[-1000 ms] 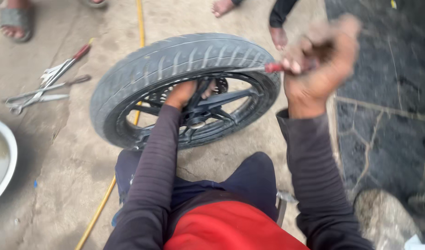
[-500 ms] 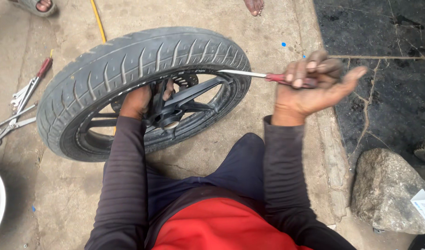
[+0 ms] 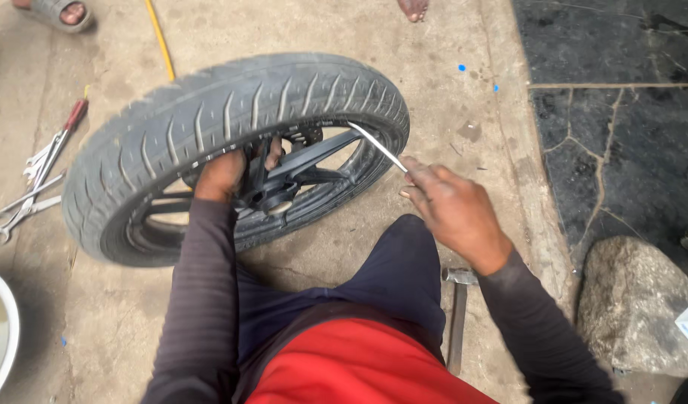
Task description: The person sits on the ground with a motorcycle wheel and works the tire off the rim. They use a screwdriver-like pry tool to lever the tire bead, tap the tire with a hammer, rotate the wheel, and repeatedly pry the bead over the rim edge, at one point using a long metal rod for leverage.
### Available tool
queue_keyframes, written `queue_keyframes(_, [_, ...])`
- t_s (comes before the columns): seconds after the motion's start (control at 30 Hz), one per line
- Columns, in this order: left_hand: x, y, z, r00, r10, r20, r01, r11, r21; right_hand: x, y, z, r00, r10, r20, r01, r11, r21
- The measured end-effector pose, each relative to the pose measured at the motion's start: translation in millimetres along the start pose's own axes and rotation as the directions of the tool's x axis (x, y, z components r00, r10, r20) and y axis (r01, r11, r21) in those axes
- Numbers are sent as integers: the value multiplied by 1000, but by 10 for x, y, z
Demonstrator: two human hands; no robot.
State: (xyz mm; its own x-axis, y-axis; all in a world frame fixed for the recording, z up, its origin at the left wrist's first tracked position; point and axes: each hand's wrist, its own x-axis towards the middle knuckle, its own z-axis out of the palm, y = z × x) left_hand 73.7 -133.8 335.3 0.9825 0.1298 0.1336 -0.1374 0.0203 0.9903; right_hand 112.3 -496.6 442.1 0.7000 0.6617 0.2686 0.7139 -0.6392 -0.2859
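A black motorcycle wheel with a treaded tyre (image 3: 232,112) leans tilted on the concrete in front of my knees. My left hand (image 3: 228,172) reaches through the middle and grips a black spoke near the hub (image 3: 273,196). A screwdriver is gripped in my right hand (image 3: 449,206); its metal shaft (image 3: 378,147) slants up-left, with the tip at the tyre's inner edge by the rim. The handle is hidden in my fist.
Several spanners and a red-handled tool (image 3: 37,176) lie on the ground at left. A hammer (image 3: 458,314) lies by my right leg. A white basin (image 3: 3,340) sits bottom left, a large stone (image 3: 643,307) bottom right. Other people's feet (image 3: 415,9) show at the top.
My right hand came down from a raised position and turned palm-down, bringing the screwdriver tip to the tyre's inner edge. The left hand stayed on the spoke.
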Motion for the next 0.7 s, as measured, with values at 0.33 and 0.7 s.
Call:
queue_keyframes(0.33, [-243,-229,77,996,86,23,-89,984,153,968,-313,-890,801,194,566,-56,966,-252])
queue_keyframes(0.7, [45,-1179,-227,980,77,-183,7,907,422,886,-265,-998,939,254,232,-343,658,670])
